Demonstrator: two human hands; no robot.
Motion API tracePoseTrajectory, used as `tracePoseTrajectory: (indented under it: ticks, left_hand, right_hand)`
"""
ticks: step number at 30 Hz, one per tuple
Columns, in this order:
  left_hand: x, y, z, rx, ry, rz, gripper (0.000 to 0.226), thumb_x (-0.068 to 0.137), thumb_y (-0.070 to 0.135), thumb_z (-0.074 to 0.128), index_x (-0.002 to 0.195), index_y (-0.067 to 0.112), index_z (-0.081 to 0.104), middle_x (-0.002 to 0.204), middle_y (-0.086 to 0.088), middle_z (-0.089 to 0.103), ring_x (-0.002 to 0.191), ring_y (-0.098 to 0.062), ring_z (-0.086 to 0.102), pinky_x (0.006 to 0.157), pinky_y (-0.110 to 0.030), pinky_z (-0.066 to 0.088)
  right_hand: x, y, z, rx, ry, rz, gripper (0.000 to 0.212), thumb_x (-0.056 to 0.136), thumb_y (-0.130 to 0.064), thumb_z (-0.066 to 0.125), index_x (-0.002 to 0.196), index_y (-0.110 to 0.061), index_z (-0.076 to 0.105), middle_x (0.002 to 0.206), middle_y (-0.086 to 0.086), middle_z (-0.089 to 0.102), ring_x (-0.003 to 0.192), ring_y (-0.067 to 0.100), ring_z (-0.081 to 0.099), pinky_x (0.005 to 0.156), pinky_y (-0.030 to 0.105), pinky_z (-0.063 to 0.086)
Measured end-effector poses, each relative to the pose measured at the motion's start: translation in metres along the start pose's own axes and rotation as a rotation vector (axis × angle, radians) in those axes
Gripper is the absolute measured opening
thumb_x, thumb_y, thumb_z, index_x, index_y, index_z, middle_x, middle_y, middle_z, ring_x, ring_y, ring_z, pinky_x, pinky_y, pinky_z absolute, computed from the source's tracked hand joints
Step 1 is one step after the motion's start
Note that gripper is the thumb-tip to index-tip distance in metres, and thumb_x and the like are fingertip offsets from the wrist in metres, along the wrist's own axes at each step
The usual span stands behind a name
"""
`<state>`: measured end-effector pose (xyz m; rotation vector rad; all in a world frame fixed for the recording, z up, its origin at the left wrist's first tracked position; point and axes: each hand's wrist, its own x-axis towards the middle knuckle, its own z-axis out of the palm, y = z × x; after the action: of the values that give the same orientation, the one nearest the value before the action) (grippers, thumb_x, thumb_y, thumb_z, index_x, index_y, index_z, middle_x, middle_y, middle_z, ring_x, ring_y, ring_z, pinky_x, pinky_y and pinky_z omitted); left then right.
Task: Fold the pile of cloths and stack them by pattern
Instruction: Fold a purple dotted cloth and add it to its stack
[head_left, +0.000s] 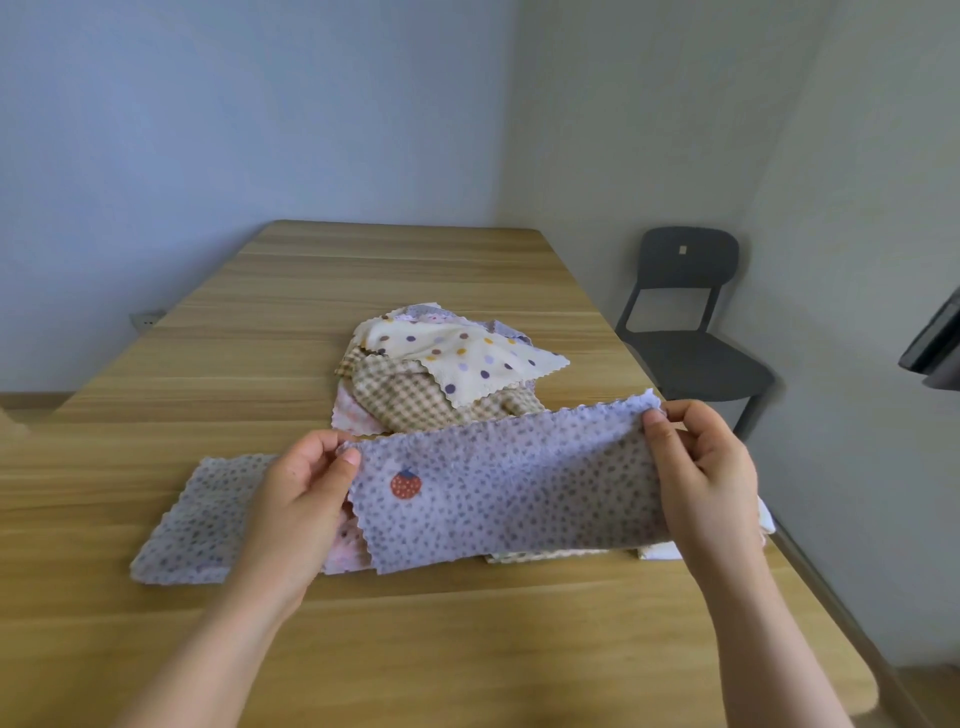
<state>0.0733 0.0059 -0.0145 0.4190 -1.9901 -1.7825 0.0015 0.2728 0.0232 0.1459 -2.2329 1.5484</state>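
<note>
Head view: lilac cloth (509, 493) held taut between both grips, low over the surface (311, 291).
Left grip (296, 499) pinches the cloth's left end, thumb on top; right grip (701, 467) pinches the upper right corner, fingers curled. The cloth shows as a long dotted band with zigzag edges and one red strawberry (405, 484) print near its left end. A folded cloth (202, 519) of like pattern lies flat to its left. The pile (436, 384) sits behind, spotted cream over beige check.

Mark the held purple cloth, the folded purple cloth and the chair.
held purple cloth (519, 493), head view, middle of its face
folded purple cloth (200, 519), head view, top face
chair (696, 364), head view, seat
</note>
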Motion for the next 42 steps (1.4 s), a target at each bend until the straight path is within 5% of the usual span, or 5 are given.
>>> tracePoseTrajectory:
  ticks: [6,12,25,38,42]
  left_hand:
    - [-0.007,0.021,0.014,0.182,0.178,0.337,0.015,0.096,0.018,0.053,0.093,0.029,0.043,0.067,-0.02,0.062,0.053,-0.033,0.049,0.047,-0.033,0.035]
    - [-0.006,0.029,0.026,0.296,0.16,0.433,0.02,0.094,0.019,0.057,0.093,0.015,0.038,0.045,-0.008,0.05,0.039,-0.013,0.034,0.041,-0.019,0.024]
    - [-0.019,0.056,0.042,0.058,-0.195,0.317,0.016,0.094,0.008,0.056,0.097,0.013,0.041,0.046,0.005,0.048,0.04,-0.006,0.035,0.044,-0.015,0.033]
    - [-0.017,0.06,0.042,-0.035,-0.124,0.184,0.022,0.088,0.013,0.065,0.1,0.017,0.047,0.07,-0.009,0.073,0.06,-0.035,0.062,0.055,-0.026,0.048]
    - [-0.019,0.061,0.04,-0.027,-0.097,0.16,0.027,0.081,0.026,0.071,0.1,0.023,0.052,0.077,-0.001,0.075,0.059,-0.007,0.064,0.06,-0.017,0.046]
  right_hand:
    - [-0.004,-0.008,0.0,-0.028,0.029,-0.02,0.02,0.095,-0.02,0.057,0.074,-0.02,0.058,0.056,0.016,0.055,0.051,0.01,0.04,0.049,0.013,0.034]
    - [-0.013,-0.017,0.007,-0.008,0.006,0.026,0.028,0.087,-0.018,0.062,0.063,-0.005,0.054,0.048,-0.01,0.04,0.049,0.005,0.038,0.045,0.012,0.032]
    - [-0.039,-0.048,0.041,0.31,-0.325,0.072,0.023,0.09,-0.014,0.063,0.07,-0.005,0.06,0.049,0.003,0.058,0.043,0.015,0.054,0.047,0.024,0.047]
    - [-0.039,-0.058,0.05,0.378,-0.375,-0.001,0.023,0.09,-0.015,0.064,0.068,-0.011,0.063,0.051,0.0,0.059,0.046,0.014,0.055,0.049,0.024,0.047]
    - [-0.039,-0.052,0.053,0.445,-0.454,0.038,0.024,0.088,-0.026,0.057,0.077,-0.013,0.074,0.068,0.009,0.069,0.059,0.023,0.064,0.058,0.031,0.053]
